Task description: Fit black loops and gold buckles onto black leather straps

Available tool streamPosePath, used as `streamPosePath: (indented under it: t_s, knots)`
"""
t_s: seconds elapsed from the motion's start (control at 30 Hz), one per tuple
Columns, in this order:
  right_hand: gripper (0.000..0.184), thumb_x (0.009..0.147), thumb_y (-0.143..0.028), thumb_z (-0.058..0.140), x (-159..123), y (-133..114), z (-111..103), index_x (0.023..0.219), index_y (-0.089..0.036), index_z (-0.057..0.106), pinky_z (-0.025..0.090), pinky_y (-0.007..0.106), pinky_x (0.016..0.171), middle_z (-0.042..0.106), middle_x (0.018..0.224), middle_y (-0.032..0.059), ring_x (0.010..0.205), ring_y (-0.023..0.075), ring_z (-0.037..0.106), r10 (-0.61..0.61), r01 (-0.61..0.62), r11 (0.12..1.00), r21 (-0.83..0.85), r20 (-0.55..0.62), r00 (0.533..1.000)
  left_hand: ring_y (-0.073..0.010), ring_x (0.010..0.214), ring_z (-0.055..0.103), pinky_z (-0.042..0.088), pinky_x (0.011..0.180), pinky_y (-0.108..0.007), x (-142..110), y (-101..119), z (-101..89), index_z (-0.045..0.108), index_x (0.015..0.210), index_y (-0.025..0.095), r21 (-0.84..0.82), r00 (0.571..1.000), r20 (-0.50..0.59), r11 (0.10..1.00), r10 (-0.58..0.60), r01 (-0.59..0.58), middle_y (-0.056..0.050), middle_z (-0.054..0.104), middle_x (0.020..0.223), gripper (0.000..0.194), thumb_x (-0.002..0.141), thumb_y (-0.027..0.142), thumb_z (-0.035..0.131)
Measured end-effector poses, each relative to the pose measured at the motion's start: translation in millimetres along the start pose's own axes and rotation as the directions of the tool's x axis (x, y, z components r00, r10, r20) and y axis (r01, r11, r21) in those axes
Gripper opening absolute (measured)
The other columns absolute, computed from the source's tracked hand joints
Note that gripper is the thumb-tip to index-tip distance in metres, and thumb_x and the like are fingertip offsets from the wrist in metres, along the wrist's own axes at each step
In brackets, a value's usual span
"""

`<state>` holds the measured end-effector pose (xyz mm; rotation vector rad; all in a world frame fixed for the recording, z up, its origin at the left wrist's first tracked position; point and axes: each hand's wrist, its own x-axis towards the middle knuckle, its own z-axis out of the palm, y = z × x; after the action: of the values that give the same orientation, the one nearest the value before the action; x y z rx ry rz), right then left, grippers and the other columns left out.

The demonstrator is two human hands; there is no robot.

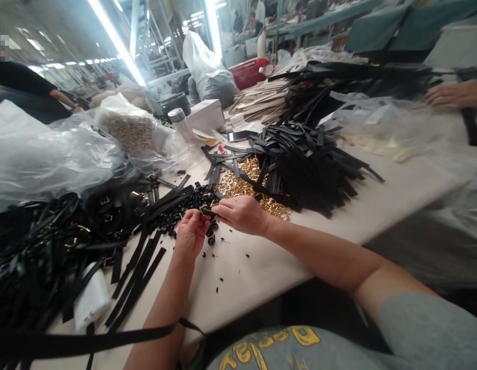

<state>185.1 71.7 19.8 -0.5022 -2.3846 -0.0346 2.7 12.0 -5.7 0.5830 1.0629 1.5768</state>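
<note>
Over the middle of the table, my left hand (192, 230) pinches a small gold buckle (203, 209) between thumb and fingers. My right hand (240, 213) is closed on a short black strap (209, 212) that meets the buckle; how far it passes through is too small to tell. Just behind my hands lies a heap of gold buckles (242, 177). Small black loops (172, 213) are scattered beside and behind my left hand. A large pile of black straps (311, 164) rises beyond my right hand.
Buckled black straps (69, 231) are heaped at left beside a white block-like object (92, 295). Plastic bags (49, 149), a flask (178, 119) and a phone (240, 135) stand or lie farther back. Another person's hand (456, 95) is at far right.
</note>
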Motion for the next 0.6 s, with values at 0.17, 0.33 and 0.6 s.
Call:
streamPosePath:
  t_s: [0.17, 0.33, 0.6]
  knots:
    - [0.025, 0.101, -0.026, 0.041, 0.8, -4.0, -0.8, 0.086, -0.018, 0.060, 0.028, 0.028, 0.059, 0.058, 0.073, 0.0013, 0.067, 0.0117, 0.051, -0.061, 0.060, 0.998, -0.006, -0.039, 0.997, -0.0068, 0.065, 0.063, 0.054, 0.062, -0.015, 0.5, -2.6, 3.3, 0.060, 0.073, 0.018, -0.061, 1.000, -0.020, 0.998, -0.004, 0.003, 0.001, 0.068, 0.080, 0.044, 0.049, 0.035, 0.093]
    - [0.027, 0.101, -0.028, 0.040, 0.7, -3.8, -0.3, 0.087, -0.018, 0.061, 0.029, 0.027, 0.059, 0.058, 0.074, 0.0015, 0.068, 0.0118, 0.053, -0.049, 0.050, 0.999, 0.010, -0.045, 0.998, -0.0091, 0.067, 0.064, 0.054, 0.062, -0.018, 2.1, -2.4, 2.7, 0.059, 0.072, 0.018, -0.015, 0.999, -0.031, 0.999, 0.043, -0.044, 0.001, 0.069, 0.079, 0.044, 0.050, 0.038, 0.092]
    - [0.029, 0.098, -0.042, 0.044, 0.1, -9.5, 0.1, 0.096, -0.020, 0.064, 0.038, 0.025, 0.058, 0.068, 0.088, 0.0021, 0.077, 0.0137, 0.063, 0.176, -0.181, 0.982, 0.057, 0.085, 0.981, -0.0116, 0.060, 0.061, 0.053, 0.058, -0.020, -15.8, 2.7, 6.2, 0.063, 0.065, 0.019, 0.326, 0.978, -0.025, 0.926, 0.209, -0.190, 0.002, 0.064, 0.065, 0.041, 0.050, 0.046, 0.089]
